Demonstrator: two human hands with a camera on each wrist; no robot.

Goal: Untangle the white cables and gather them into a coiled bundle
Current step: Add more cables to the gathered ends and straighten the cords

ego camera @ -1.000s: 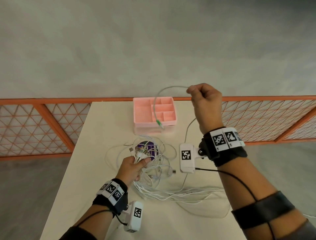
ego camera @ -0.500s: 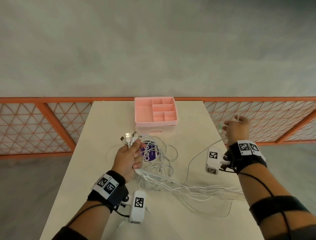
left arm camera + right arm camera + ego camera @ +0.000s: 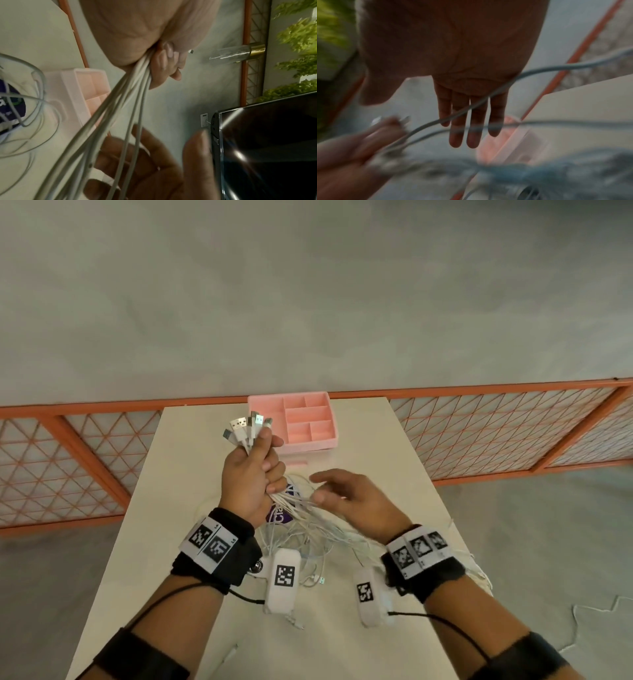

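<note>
My left hand (image 3: 255, 474) is raised above the table and grips several white cables (image 3: 322, 529) in a fist, their USB plugs (image 3: 245, 428) fanning out above the fingers. In the left wrist view the cables (image 3: 120, 108) stream down out of the fist (image 3: 163, 63). The slack hangs to a loose tangle on the table. My right hand (image 3: 346, 498) is open just right of the left hand, its fingers (image 3: 464, 121) straight, with cable strands crossing in front of them. It holds nothing.
A pink divided tray (image 3: 308, 419) sits at the table's far edge. A purple disc (image 3: 279, 513) lies under the cable tangle. An orange lattice railing (image 3: 496, 433) runs behind the cream table (image 3: 171, 508). A dark screen (image 3: 265, 148) shows in the left wrist view.
My left hand has lifted the cable ends up and away from the table. My right hand let go of the single cable and swung in from the right to beside the left hand.
</note>
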